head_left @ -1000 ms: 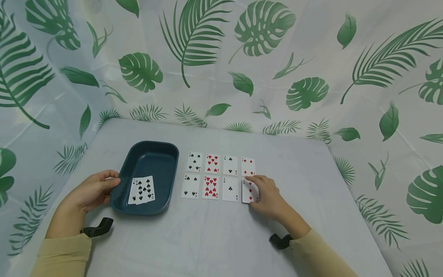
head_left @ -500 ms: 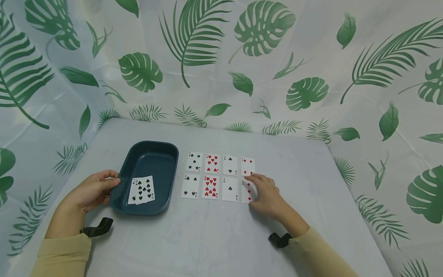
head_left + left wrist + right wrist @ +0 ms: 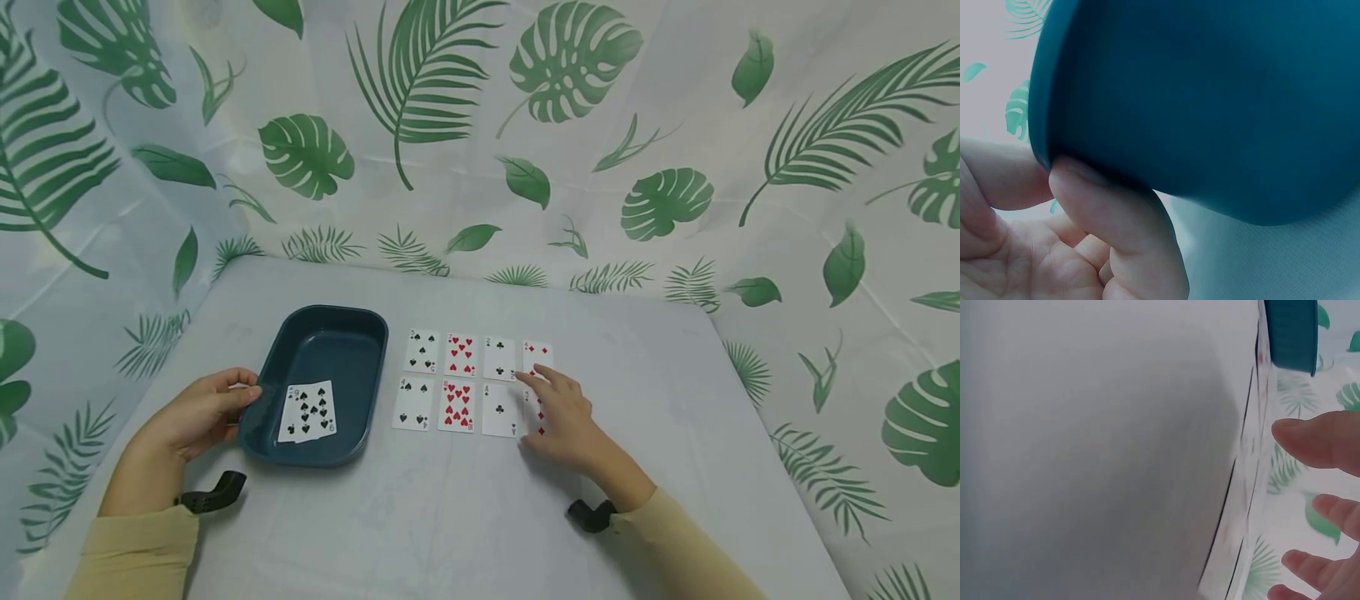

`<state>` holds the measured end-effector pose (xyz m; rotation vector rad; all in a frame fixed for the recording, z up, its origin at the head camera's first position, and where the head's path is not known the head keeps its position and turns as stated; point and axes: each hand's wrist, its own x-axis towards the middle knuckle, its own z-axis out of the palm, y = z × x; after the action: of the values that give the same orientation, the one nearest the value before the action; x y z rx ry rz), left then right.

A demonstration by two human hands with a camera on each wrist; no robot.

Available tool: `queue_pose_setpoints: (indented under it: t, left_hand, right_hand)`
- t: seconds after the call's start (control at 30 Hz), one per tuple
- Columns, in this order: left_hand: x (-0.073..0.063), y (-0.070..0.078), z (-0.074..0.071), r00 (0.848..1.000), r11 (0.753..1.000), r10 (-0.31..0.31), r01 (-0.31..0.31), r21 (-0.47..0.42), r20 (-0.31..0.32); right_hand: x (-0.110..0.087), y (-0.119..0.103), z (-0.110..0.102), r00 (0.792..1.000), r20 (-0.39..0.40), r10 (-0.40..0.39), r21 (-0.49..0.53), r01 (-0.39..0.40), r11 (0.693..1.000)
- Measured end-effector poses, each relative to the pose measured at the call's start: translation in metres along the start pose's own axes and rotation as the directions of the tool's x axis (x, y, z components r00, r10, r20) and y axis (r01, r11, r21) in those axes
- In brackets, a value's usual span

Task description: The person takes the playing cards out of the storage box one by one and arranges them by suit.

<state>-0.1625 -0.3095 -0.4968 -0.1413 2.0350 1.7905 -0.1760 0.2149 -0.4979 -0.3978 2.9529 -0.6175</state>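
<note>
My left hand point(image 3: 206, 410) pinches the left rim of a dark blue tray point(image 3: 324, 310) between thumb and fingers, also visible in the left wrist view, where the thumb point(image 3: 1094, 194) presses the tray's edge. Inside the tray lie overlapping spade cards point(image 3: 307, 412). My right hand point(image 3: 562, 417) hovers with fingers spread over a diamond card point(image 3: 537, 408), covering its right part. Nothing is between the fingers in the right wrist view. Left of that card lie an ace of clubs point(image 3: 498, 410), a heart card point(image 3: 456, 407) and a four of spades point(image 3: 412, 404).
Behind the front row lies a second one: five of spades point(image 3: 422, 351), seven of hearts point(image 3: 461, 355), two of clubs point(image 3: 499, 359) and four of diamonds point(image 3: 537, 355), the last partly behind my fingers. A leaf-patterned curtain point(image 3: 450, 208) surrounds the white tabletop point(image 3: 450, 517).
The front diamond card, held at its edges and slightly raised a second ago, now lies flat. My right hand has released it and shifted left over it. The left hand stays on the tray.
</note>
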Motion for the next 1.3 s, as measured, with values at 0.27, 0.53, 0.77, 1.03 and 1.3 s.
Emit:
queue_pose_setpoints:
  t: [0.27,0.53,0.77,1.03,1.3]
  left_hand:
    - [0.000,0.000,0.000,1.000,1.000,0.001,-0.001,-0.004,-0.004]
    - [-0.001,0.000,0.000,1.000,1.000,0.003,-0.003,-0.010,-0.003]
    - [-0.001,0.001,0.000,1.000,1.000,-0.012,0.012,-0.009,0.005]
    - [-0.001,0.000,-0.001,1.000,1.000,-0.018,0.018,0.010,-0.002]
    - [0.000,0.000,0.000,1.000,1.000,-0.019,0.019,0.012,-0.016]
  right_hand:
    - [0.006,-0.019,0.002,0.998,-0.012,-0.059,-0.007,0.059,0.998]
    - [0.011,-0.041,0.002,0.997,0.007,-0.076,-0.023,0.076,0.997]
    - [0.018,-0.059,0.009,0.995,-0.005,-0.100,0.005,0.100,0.995]
    - [0.023,-0.090,0.021,0.981,0.011,-0.195,0.044,0.194,0.980]
    - [0.027,-0.122,0.031,0.958,0.026,-0.286,0.089,0.283,0.955]
